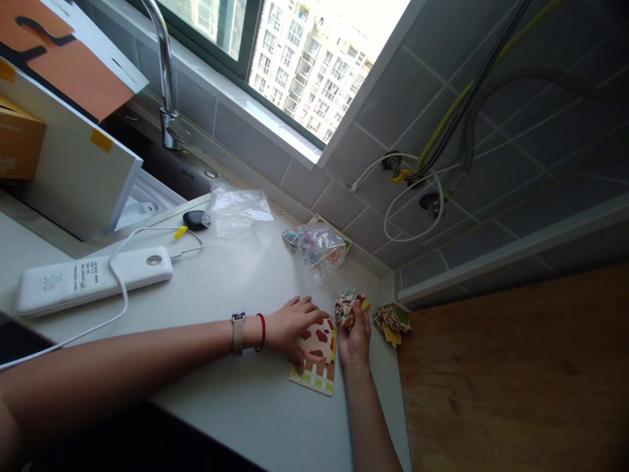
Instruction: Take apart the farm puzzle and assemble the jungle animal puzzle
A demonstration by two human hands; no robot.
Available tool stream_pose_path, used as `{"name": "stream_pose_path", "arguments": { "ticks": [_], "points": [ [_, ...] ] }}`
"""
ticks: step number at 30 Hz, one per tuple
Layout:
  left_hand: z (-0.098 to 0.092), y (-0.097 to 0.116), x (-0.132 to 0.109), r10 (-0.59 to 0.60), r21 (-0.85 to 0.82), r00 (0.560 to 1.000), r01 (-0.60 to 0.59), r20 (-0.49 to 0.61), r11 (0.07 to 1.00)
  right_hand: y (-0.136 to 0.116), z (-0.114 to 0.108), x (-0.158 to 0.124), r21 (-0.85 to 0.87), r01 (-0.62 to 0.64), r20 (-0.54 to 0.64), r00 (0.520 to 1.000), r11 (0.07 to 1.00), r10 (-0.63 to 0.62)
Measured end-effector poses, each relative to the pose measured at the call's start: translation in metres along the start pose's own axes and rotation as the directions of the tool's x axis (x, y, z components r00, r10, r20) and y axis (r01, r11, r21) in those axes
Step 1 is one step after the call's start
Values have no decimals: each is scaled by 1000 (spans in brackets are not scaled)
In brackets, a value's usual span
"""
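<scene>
In the head view, taking the cow-print jigsaw panel as the clock's centre, it lies flat on the pale counter. The left hand reaches in from 9 o'clock, its grip loosely spread: thumb over the near-left edge, fingers across the top. It has nothing enclosed, and I cannot tell how firmly it presses. The right hand comes up on the right side, its grip closed around a stack of jigsaw pieces at about 1 o'clock, thumb on top.

The pieces should be light, thin and fairly stiff, probably card or thin board; a loose stack would likely slide apart if squeezed unevenly. One is best taken by opposite edges, sparing the tabs. The panel would probably flex or come apart if lifted by one corner, so flat support from beneath suits it better.

The panel shows cream with red-brown blotches above a white picket fence, with straight outer edges. A jumbled pile of pieces sits at 2 o'clock, knobbly-edged, green and yellow. At 12 o'clock, a crinkled, glossy clear plastic bag covers colourful contents too blurred to name. Between 9 and 10 lies a smooth, rounded white power bank; at 3, a grained wooden surface.
</scene>
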State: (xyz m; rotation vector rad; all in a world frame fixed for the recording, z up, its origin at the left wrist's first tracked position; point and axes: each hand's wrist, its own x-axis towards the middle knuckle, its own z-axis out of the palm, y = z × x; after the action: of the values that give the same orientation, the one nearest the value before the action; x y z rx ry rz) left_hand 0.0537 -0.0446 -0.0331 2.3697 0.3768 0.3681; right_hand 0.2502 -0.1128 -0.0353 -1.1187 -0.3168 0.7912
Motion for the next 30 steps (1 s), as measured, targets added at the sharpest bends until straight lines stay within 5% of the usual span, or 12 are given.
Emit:
{"name": "stream_pose_path", "arguments": {
  "ticks": [12, 19, 24, 30],
  "points": [
    [-5, 8, -1, 75, -241, 992, -97, -99, 966, -2, 0, 2, -14, 63, -88, 994, 998, -64],
    [0, 6, -1, 126, -226, 986, -148, -108, 963, 1, 2, 1, -72, 125, -34, 991, 990, -128],
    [3, -1, 4, 56, -187, 996, -67, -63, 980, 4, 2, -2, -137, 165, 15, 986, 977, -164],
    [-3, 6, 5, 106, -141, 992, -115, -70, 983, 2, 9, -9, -77, 164, -36, 985, 983, -167]
  ]
}}
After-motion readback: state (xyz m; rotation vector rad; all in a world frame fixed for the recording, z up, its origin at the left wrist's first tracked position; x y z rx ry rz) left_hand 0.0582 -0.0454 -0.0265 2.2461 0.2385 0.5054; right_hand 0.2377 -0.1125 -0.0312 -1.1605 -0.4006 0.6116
